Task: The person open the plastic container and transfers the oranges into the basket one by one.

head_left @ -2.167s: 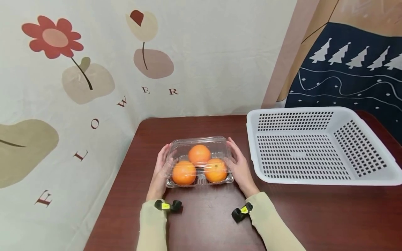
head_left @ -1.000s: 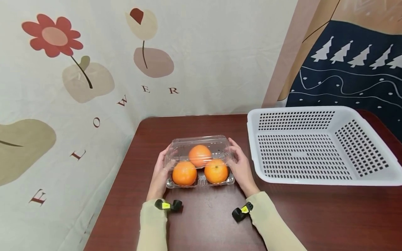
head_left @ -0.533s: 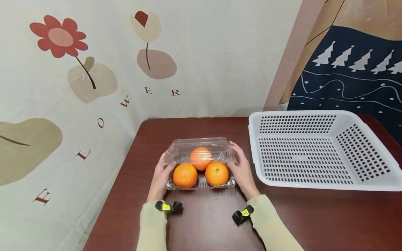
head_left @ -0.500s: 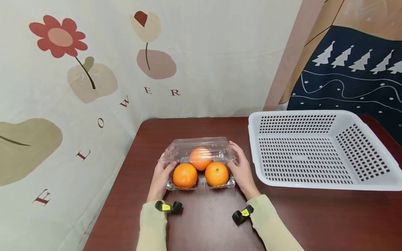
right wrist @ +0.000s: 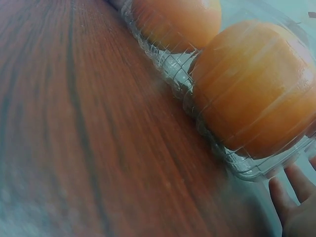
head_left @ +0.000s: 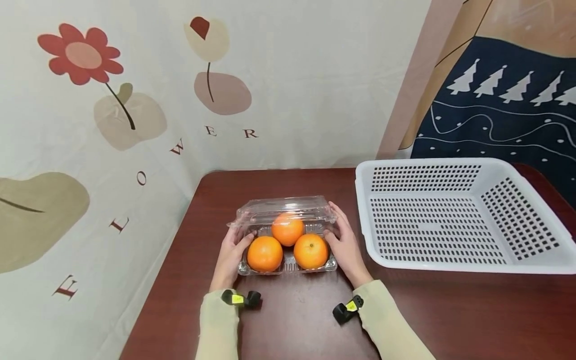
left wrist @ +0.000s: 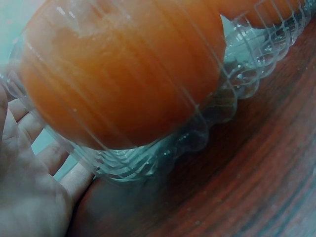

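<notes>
A clear plastic clamshell box sits on the table in the head view, its lid (head_left: 284, 205) partly raised at the front over its base (head_left: 290, 268). Three oranges lie in it: one at front left (head_left: 264, 254), one at front right (head_left: 311, 251), one behind (head_left: 288, 230). My left hand (head_left: 230, 254) grips the left side, thumb at the rim beside the left orange. Opposite it, my right hand (head_left: 345, 249) grips the right side the same way. In the left wrist view, fingers (left wrist: 76, 180) spread along the ribbed wall; right fingers (right wrist: 282, 200) show near the box corner.
A white perforated plastic basket (head_left: 366, 240) stands to the right of the box. The dark red wooden table (head_left: 297, 320) ends at the back against a flower-printed cloth (head_left: 306, 100). A navy cloth with white trees (head_left: 495, 120) hangs behind the basket.
The lid's front edge has risen and tipped back, uncovering the front oranges and more of the rear one. Both thumbs have shifted to the base's rim. The box stays in place.
</notes>
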Available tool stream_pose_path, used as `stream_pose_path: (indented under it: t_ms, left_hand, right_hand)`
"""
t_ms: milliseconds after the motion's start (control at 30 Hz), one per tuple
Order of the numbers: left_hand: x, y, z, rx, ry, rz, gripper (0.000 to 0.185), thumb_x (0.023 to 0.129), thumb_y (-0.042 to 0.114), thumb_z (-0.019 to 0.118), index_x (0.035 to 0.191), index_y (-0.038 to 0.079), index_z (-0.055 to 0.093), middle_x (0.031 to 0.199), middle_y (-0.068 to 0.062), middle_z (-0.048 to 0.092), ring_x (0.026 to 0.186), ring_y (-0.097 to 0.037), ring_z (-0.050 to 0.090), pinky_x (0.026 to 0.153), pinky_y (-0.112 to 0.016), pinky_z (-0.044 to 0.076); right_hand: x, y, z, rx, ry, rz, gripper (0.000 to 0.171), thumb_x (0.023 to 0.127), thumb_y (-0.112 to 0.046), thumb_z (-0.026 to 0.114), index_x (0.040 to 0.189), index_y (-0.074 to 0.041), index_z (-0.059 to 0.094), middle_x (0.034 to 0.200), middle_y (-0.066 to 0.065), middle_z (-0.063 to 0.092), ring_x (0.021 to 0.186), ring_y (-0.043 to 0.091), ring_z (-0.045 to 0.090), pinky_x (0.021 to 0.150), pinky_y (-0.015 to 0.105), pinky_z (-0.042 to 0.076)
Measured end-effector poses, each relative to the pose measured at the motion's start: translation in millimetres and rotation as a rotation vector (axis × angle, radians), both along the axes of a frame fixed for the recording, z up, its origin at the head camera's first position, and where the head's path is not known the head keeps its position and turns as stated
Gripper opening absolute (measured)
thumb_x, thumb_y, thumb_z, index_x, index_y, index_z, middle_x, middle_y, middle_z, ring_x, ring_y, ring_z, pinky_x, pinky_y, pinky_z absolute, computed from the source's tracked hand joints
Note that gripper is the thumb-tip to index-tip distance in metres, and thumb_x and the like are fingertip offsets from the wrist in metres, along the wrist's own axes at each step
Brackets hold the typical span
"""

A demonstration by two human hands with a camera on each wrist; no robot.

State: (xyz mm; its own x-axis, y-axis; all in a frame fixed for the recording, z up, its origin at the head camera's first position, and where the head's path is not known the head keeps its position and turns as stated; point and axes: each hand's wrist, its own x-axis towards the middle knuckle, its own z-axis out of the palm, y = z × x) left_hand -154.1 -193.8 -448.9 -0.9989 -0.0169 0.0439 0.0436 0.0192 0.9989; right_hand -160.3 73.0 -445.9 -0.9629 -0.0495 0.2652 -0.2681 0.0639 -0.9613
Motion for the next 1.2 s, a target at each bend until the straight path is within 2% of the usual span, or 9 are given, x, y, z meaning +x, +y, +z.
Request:
stream_pose_path:
  t_ms: [100, 200, 367, 500, 633, 733, 933, 1200]
  left_hand:
    - [1.2, 3, 8.6, -0.005, 0.046, -0.042, 0.054, 0.089, 0.002, 0.049, 0.135, 0.026, 0.038, 0.136, 0.0, 0.039, 0.124, -0.02, 0.036, 0.094, -0.025, 0.039]
    - [1.8, 5, 15.0, -0.023, 0.094, -0.082, 0.055, 0.089, 0.0, 0.047, 0.138, 0.023, 0.034, 0.139, -0.002, 0.035, 0.126, -0.027, 0.033, 0.096, -0.029, 0.038]
    - [0.5, 5, 17.2, -0.065, 0.131, -0.123, 0.058, 0.09, 0.0, 0.046, 0.141, 0.02, 0.027, 0.143, -0.003, 0.029, 0.127, -0.03, 0.03, 0.098, -0.034, 0.035]
    - [-0.5, 4, 18.3, -0.095, 0.128, -0.136, 0.059, 0.09, 0.0, 0.045, 0.141, 0.022, 0.025, 0.144, -0.003, 0.027, 0.127, -0.029, 0.029, 0.1, -0.039, 0.032]
    - [-1.8, 4, 18.6, -0.108, 0.14, -0.135, 0.059, 0.09, 0.0, 0.045, 0.142, 0.021, 0.024, 0.144, -0.001, 0.025, 0.127, -0.028, 0.03, 0.1, -0.04, 0.032]
    - [-1.8, 3, 17.5, -0.116, 0.146, -0.132, 0.06, 0.09, 0.0, 0.046, 0.142, 0.018, 0.023, 0.145, 0.0, 0.024, 0.127, -0.028, 0.03, 0.099, -0.038, 0.033]
    - [-0.1, 4, 13.0, -0.108, 0.153, -0.132, 0.061, 0.089, -0.002, 0.045, 0.143, 0.015, 0.021, 0.146, -0.002, 0.022, 0.127, -0.03, 0.029, 0.099, -0.041, 0.033]
    - [2.0, 3, 13.9, -0.112, 0.156, -0.119, 0.059, 0.09, 0.001, 0.045, 0.142, 0.016, 0.022, 0.146, -0.002, 0.023, 0.126, -0.031, 0.03, 0.092, -0.019, 0.038]
  right_hand:
    - [-6.4, 2, -11.7, 0.01, 0.002, -0.005, 0.06, 0.084, 0.007, 0.047, 0.135, -0.024, 0.038, 0.143, -0.007, 0.026, 0.113, 0.023, 0.048, 0.081, 0.03, 0.048]
    - [-10.4, 3, -17.2, 0.021, 0.015, 0.0, 0.061, 0.085, 0.007, 0.046, 0.136, -0.026, 0.036, 0.142, -0.011, 0.026, 0.12, 0.019, 0.041, 0.085, 0.031, 0.046]
    - [-5.0, 1, -2.0, -0.006, 0.012, 0.009, 0.058, 0.083, 0.011, 0.044, 0.136, -0.011, 0.037, 0.145, 0.001, 0.024, 0.125, 0.023, 0.035, 0.089, 0.04, 0.043]
    - [-0.3, 0, 9.7, -0.001, 0.005, 0.017, 0.059, 0.08, 0.015, 0.042, 0.135, -0.008, 0.037, 0.145, 0.004, 0.021, 0.126, 0.026, 0.034, 0.089, 0.045, 0.042]
    - [-0.4, -1, 12.5, -0.008, 0.032, 0.031, 0.061, 0.079, 0.017, 0.04, 0.135, -0.006, 0.036, 0.145, 0.004, 0.022, 0.125, 0.029, 0.034, 0.091, 0.05, 0.038]
    - [0.0, -1, 11.6, -0.003, 0.055, 0.037, 0.059, 0.078, 0.017, 0.039, 0.134, -0.002, 0.036, 0.145, 0.005, 0.022, 0.125, 0.03, 0.034, 0.093, 0.05, 0.036]
    - [4.3, 1, 9.8, 0.019, 0.062, 0.039, 0.055, 0.077, 0.018, 0.037, 0.13, 0.003, 0.04, 0.146, 0.006, 0.02, 0.123, 0.031, 0.036, 0.093, 0.051, 0.036]
    - [6.2, -1, 8.6, 0.018, 0.079, 0.042, 0.053, 0.077, 0.019, 0.037, 0.128, 0.005, 0.041, 0.146, 0.01, 0.019, 0.123, 0.031, 0.037, 0.095, 0.05, 0.034]
